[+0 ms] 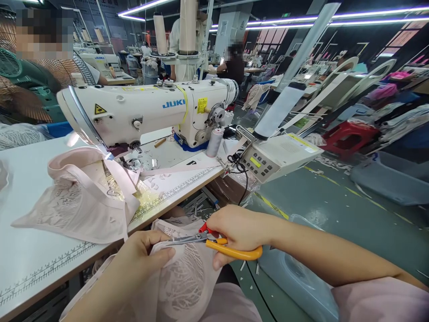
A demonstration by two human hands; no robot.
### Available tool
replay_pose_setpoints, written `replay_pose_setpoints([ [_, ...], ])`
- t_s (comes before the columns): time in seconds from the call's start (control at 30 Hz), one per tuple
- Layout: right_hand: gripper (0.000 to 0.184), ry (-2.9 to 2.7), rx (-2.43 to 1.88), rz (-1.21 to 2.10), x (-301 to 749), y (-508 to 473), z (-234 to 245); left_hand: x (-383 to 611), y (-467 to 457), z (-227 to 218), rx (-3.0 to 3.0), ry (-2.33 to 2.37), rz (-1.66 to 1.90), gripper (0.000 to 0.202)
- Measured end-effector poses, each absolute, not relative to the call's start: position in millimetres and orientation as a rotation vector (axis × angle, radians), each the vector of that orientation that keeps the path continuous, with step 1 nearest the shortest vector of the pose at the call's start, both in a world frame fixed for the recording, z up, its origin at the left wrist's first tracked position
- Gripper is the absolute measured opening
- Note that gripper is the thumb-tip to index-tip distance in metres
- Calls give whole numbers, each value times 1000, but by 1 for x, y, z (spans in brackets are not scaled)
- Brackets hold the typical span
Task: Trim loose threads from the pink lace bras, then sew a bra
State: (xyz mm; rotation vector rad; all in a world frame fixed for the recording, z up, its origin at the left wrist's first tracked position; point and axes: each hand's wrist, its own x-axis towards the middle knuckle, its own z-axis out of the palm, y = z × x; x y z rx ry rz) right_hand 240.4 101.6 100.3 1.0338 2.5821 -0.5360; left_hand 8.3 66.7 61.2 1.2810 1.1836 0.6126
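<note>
My right hand [234, 228] is closed around the handles of a pair of scissors [231, 251], one handle orange and the other red. The blades point left and lie at the upper edge of a pale pink lace bra [187, 277] over my lap. With thumb and fingers, my left hand [147, 248] pinches the bra's edge near the blade tips. Whether the blades are fully closed is hard to see. Another pale pink bra [90, 197] rests on the table, its strap running beneath the sewing machine's head.
A white sewing machine [144, 112] stands on the white table [43, 264], which has a ruler strip along its front edge. Right of it are a thread spool [214, 142] and a control box [278, 154]. Plastic bins [395, 174] sit on the floor. Other people work behind.
</note>
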Motion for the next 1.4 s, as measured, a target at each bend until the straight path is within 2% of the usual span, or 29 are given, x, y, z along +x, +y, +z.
replay_pose_setpoints([
  [0.2, 31, 2602, 1027, -484, 236, 99, 101, 11, 66, 67, 1272, 1166, 600, 14],
  [0.37, 36, 2638, 1024, -480, 236, 99, 96, 9, 67, 69, 1276, 1152, 586, 15],
  [0.57, 31, 2684, 994, -493, 237, 101, 89, 9, 66, 73, 1276, 1130, 565, 19],
  [0.7, 46, 2740, 1092, -665, 239, 102, 84, 10, 66, 71, 1232, 1142, 614, 22],
  [0.83, 58, 3061, 1288, -942, 232, 98, 81, 8, 68, 69, 1257, 1148, 638, 22],
  [0.97, 48, 3302, 1197, -1142, 211, 90, 75, 8, 66, 69, 1318, 1140, 672, 21],
  [1.07, 37, 3334, 1126, -1103, 195, 87, 70, 6, 64, 69, 1303, 1078, 664, 22],
  [1.2, 30, 3225, 1225, -987, 183, 87, 70, -3, 64, 68, 1373, 1102, 667, 21],
  [1.33, 21, 3152, 1507, -1144, 178, 97, 90, -20, 38, 65, 1688, 1567, 1067, 31],
  [1.4, 20, 3070, 1575, -1450, 171, 103, 109, -27, 9, 59, 1778, 1795, 1323, 34],
])
